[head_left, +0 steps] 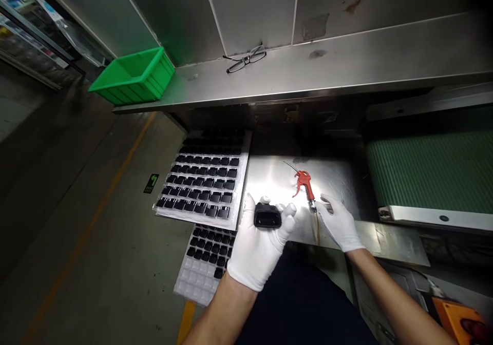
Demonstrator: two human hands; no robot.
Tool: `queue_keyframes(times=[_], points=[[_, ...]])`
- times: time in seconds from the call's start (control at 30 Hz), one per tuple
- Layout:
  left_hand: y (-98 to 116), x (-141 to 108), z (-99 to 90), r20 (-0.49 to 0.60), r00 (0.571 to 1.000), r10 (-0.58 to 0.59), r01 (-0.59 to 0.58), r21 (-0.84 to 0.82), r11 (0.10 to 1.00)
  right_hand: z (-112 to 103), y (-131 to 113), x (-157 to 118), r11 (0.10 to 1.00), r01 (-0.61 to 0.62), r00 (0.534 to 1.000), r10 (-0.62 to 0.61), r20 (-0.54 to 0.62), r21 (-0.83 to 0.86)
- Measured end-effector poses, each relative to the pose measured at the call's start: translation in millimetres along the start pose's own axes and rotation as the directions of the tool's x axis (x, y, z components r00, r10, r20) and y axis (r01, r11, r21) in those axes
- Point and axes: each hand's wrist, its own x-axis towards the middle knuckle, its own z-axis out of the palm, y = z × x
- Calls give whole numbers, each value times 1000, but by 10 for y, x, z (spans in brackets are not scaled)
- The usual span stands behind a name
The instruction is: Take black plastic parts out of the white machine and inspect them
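Stainless bench (pixel 292 180) under a metal shelf, brightly lit at centre. Head view: left hand (pixel 258 247), gloved, is closed around a small black housing (pixel 267 215), held over the bench's front edge. Right hand (pixel 339 222), gloved, lies loosely open with fingertips at the base of the red air gun (pixel 304 183), not gripping it. Trays of black parts (pixel 204 178) sit just left. Judgement: keep the housing's opening turned toward the nozzle and steady.

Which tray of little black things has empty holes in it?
The lower tray, nearest the left hand: its near rows are bare, while the upper tray looks full.
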Motion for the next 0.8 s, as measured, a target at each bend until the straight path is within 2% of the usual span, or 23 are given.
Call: queue_keyframes(times=[0.1, 0.3, 0.53, 0.6, 0.7, 0.8], points=[[17, 1, 64, -35, 999, 19, -20, -39, 999, 26, 60, -9, 999, -29, 1000, 29, 13, 30], [2, 15, 151, -39, 999, 6, -8, -66, 998, 11, 141, -32, 999, -53, 999, 53, 12, 7], [-13, 72, 126, 84, 996, -37, 45, -86, 995, 3, 301, -3, 998, -62, 998, 63, 21, -22], [-14, 86, 122, 103, 994, -38, 46, -75, 996, 14, 304, 111, 994, -77, 995, 81, 50, -76], [1, 94, 125, 97, 995, -35, 38, -28, 999, 121, 269, 446, 964, -104, 979, 143, 145, -245], [40, 101, 108, -4, 1000, 25, -25, 45, 999, 361, 238, 869, 926, -111, 952, 203, 227, -361]])
